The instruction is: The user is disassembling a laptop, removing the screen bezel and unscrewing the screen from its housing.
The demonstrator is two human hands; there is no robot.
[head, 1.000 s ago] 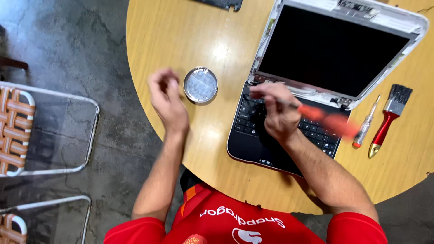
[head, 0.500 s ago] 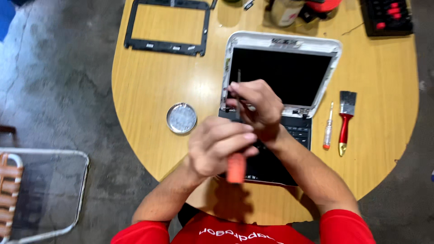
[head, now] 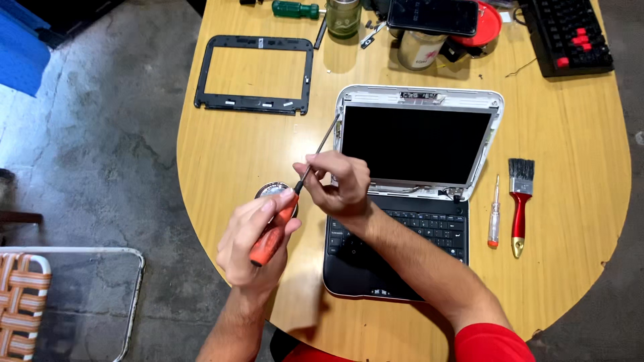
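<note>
over wooden table (head: 228, 154), left hand (head: 258, 238) grips screwdriver (head: 288, 201); right hand (head: 342, 184) fingers pinch its shaft.

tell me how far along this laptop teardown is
Done: the black bezel is off and lies on the table, leaving the screen bare in its white lid. In hand: the left hand holds an orange screwdriver, the right hand steadies its shaft, tip at the lid's left edge. Left: the screen sits in the lid and the keyboard is in place.

Orange-handled screwdriver (head: 272, 234); white-rimmed black laptop (head: 416, 194); red-handled brush (head: 519, 204); yellow table (head: 570, 167).
</note>
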